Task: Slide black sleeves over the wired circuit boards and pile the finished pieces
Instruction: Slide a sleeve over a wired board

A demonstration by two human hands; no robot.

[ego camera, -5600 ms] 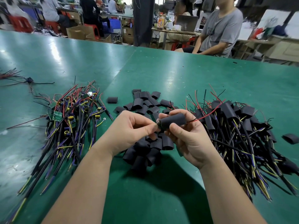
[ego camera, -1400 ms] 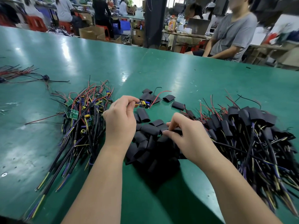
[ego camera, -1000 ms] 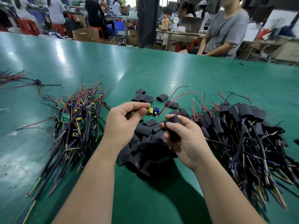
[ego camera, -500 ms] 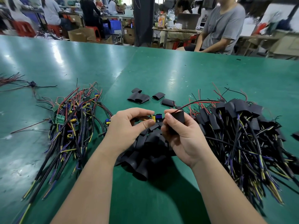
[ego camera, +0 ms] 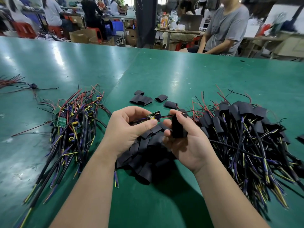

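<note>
My left hand (ego camera: 126, 129) pinches a small wired circuit board (ego camera: 153, 115) between thumb and fingers above the table. Its red and black wires run right into a black sleeve (ego camera: 177, 127), which my right hand (ego camera: 185, 142) grips upright. Board and sleeve are a short gap apart. Under my hands lies a heap of loose black sleeves (ego camera: 146, 153). A pile of bare wired boards (ego camera: 72, 125) lies to the left. The pile of sleeved pieces (ego camera: 243, 129) lies to the right.
A few loose sleeves (ego camera: 143, 99) lie farther back on the green table (ego camera: 181, 71). A small wire bundle (ego camera: 31, 86) sits at the far left. A person in a grey shirt (ego camera: 227, 25) sits beyond the table's far edge, with other workers and boxes behind.
The board's wires have been threaded into the sleeve. My right hand has turned the sleeve upright and both hands have drawn slightly apart.
</note>
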